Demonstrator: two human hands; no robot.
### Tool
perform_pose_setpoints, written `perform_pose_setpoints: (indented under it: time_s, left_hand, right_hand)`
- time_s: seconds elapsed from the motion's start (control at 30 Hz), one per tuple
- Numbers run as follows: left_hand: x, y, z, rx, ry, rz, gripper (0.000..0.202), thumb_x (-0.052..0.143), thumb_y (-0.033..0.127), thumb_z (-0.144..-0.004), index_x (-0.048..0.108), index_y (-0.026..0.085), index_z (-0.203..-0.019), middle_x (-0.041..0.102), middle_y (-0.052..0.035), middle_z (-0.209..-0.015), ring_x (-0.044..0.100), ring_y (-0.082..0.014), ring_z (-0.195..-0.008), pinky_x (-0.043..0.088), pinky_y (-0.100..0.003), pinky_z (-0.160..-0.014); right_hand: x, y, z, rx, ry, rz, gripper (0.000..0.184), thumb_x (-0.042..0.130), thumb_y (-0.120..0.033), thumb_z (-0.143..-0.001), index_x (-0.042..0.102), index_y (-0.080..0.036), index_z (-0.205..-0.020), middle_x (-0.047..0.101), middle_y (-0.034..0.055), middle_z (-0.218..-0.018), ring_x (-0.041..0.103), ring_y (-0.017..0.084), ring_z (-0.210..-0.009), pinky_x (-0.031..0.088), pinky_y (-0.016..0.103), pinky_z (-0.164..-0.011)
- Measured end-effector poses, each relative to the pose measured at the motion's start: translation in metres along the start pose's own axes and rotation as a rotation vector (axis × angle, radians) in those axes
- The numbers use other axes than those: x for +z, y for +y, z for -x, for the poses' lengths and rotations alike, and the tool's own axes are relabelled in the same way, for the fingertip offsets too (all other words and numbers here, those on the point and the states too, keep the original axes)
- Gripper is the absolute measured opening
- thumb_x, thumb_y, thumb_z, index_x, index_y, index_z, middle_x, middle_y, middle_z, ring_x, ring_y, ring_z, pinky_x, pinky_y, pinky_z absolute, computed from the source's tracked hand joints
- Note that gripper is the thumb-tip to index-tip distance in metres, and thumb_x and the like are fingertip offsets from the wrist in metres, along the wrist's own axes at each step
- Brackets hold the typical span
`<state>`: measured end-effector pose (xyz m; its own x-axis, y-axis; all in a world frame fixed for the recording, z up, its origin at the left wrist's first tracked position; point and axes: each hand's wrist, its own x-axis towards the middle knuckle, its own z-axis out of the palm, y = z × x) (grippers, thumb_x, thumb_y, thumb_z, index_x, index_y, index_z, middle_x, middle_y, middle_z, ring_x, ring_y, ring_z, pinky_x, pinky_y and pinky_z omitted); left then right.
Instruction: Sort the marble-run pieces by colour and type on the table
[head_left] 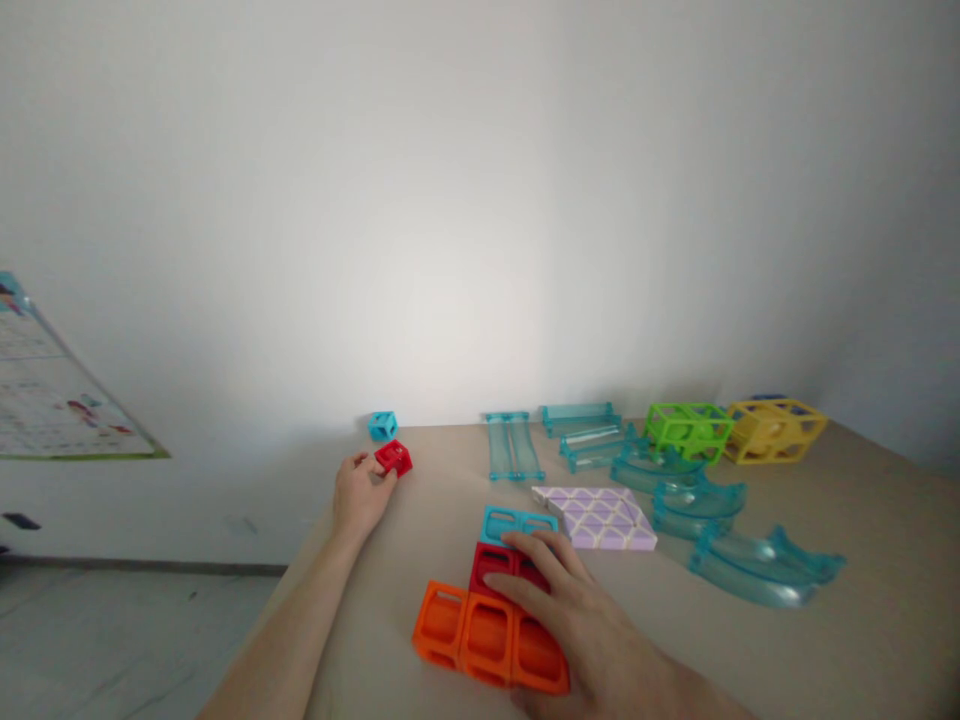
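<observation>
At the table's far left, my left hand (363,492) has its fingers closed on a small red cube block (394,458). A light blue cube block (383,426) sits just behind it, close to the wall. My right hand (562,600) lies over a group of open-framed cube blocks, gripping it from the right. An orange row of blocks (489,638) forms the near side, red blocks (492,568) lie in the middle, and light blue blocks (501,523) are at the far side. The right fingers cover part of the red blocks, and the palm hides the right end.
Beyond the right hand lies a lilac patterned stack (604,517). Clear teal straight tracks (514,446) lie near the wall, and curved tracks (765,565) on the right. Green frame blocks (688,430) and yellow frame blocks (776,430) stand at the back right. A white wall borders the table.
</observation>
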<state>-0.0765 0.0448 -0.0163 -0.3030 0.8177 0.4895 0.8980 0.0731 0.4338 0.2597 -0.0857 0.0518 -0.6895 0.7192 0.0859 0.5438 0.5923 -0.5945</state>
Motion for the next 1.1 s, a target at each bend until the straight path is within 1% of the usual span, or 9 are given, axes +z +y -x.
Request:
perform_pose_setpoints:
  time_s: [0.13, 0.2, 0.3, 0.47, 0.6, 0.7, 0.8, 0.93, 1.1]
  left_hand:
    - [0.000, -0.004, -0.002, -0.005, -0.016, -0.021, 0.017, 0.062, 0.033, -0.075, 0.061, 0.021, -0.064, 0.065, -0.0057, -0.080, 0.063, -0.0225, -0.079, 0.047, -0.031, -0.079]
    - [-0.002, -0.007, -0.003, -0.028, -0.003, -0.045, 0.021, 0.061, 0.038, -0.076, 0.063, 0.021, -0.064, 0.064, -0.0060, -0.075, 0.062, -0.0229, -0.074, 0.047, -0.032, -0.076]
    - [-0.004, -0.011, -0.004, -0.070, 0.023, -0.086, 0.027, 0.060, 0.044, -0.076, 0.065, 0.020, -0.064, 0.065, -0.0076, -0.073, 0.061, -0.0247, -0.073, 0.046, -0.034, -0.075]
    - [-0.006, -0.014, -0.009, -0.130, 0.047, -0.153, 0.028, 0.060, 0.045, -0.077, 0.068, 0.020, -0.067, 0.066, -0.0093, -0.073, 0.062, -0.0266, -0.074, 0.046, -0.036, -0.076]
    - [-0.001, -0.016, -0.018, -0.156, 0.041, -0.194, 0.027, 0.061, 0.043, -0.077, 0.069, 0.019, -0.069, 0.068, -0.0113, -0.081, 0.064, -0.0274, -0.078, 0.046, -0.036, -0.078]
    - [0.004, -0.017, -0.027, -0.183, 0.036, -0.210, 0.026, 0.060, 0.043, -0.078, 0.069, 0.019, -0.073, 0.070, -0.0128, -0.089, 0.065, -0.0279, -0.080, 0.047, -0.037, -0.076]
    - [0.009, -0.016, -0.036, -0.196, 0.019, -0.207, 0.026, 0.060, 0.044, -0.079, 0.069, 0.020, -0.075, 0.071, -0.0121, -0.093, 0.065, -0.0280, -0.081, 0.047, -0.036, -0.074]
    - [0.014, -0.015, -0.042, -0.199, -0.008, -0.181, 0.026, 0.061, 0.045, -0.077, 0.069, 0.021, -0.071, 0.072, -0.0113, -0.093, 0.065, -0.0283, -0.082, 0.047, -0.036, -0.075]
    - [0.011, -0.013, -0.043, -0.216, -0.012, -0.107, 0.025, 0.062, 0.045, -0.075, 0.068, 0.021, -0.070, 0.071, -0.0103, -0.089, 0.064, -0.0278, -0.082, 0.047, -0.037, -0.077]
  right_hand:
    - [-0.001, -0.001, 0.000, 0.003, -0.005, 0.005, 0.073, 0.071, -0.034, -0.068, 0.051, -0.026, -0.138, 0.034, 0.0107, -0.150, 0.023, 0.037, -0.138, 0.025, 0.056, -0.112]
    - [0.000, 0.001, 0.001, -0.006, 0.004, 0.005, 0.074, 0.071, -0.033, -0.067, 0.050, -0.027, -0.138, 0.034, 0.0102, -0.150, 0.022, 0.037, -0.138, 0.025, 0.056, -0.112]
    - [0.001, 0.003, 0.001, -0.017, 0.015, 0.004, 0.075, 0.071, -0.033, -0.067, 0.049, -0.029, -0.139, 0.034, 0.0089, -0.149, 0.022, 0.036, -0.139, 0.026, 0.054, -0.113]
    - [0.002, 0.004, 0.001, -0.017, 0.014, 0.001, 0.075, 0.071, -0.034, -0.067, 0.049, -0.028, -0.139, 0.033, 0.0096, -0.150, 0.020, 0.037, -0.139, 0.024, 0.057, -0.113]
    - [0.001, 0.002, 0.002, -0.011, 0.011, -0.014, 0.075, 0.071, -0.033, -0.067, 0.050, -0.028, -0.139, 0.033, 0.0100, -0.150, 0.019, 0.038, -0.140, 0.025, 0.056, -0.112]
    - [0.001, 0.002, 0.002, 0.003, 0.003, -0.004, 0.074, 0.070, -0.034, -0.068, 0.049, -0.028, -0.139, 0.033, 0.0098, -0.150, 0.019, 0.037, -0.140, 0.024, 0.057, -0.113]
    - [0.001, 0.003, 0.001, 0.009, -0.013, 0.000, 0.074, 0.071, -0.035, -0.068, 0.049, -0.028, -0.138, 0.033, 0.0091, -0.150, 0.020, 0.036, -0.139, 0.025, 0.055, -0.113]
    - [0.002, 0.004, 0.000, 0.007, -0.008, 0.002, 0.074, 0.072, -0.035, -0.067, 0.050, -0.029, -0.138, 0.032, 0.0086, -0.151, 0.021, 0.037, -0.138, 0.025, 0.055, -0.112]
    - [0.002, 0.003, -0.001, -0.002, -0.002, -0.008, 0.073, 0.071, -0.034, -0.068, 0.050, -0.029, -0.138, 0.034, 0.0079, -0.149, 0.021, 0.035, -0.138, 0.025, 0.054, -0.113]
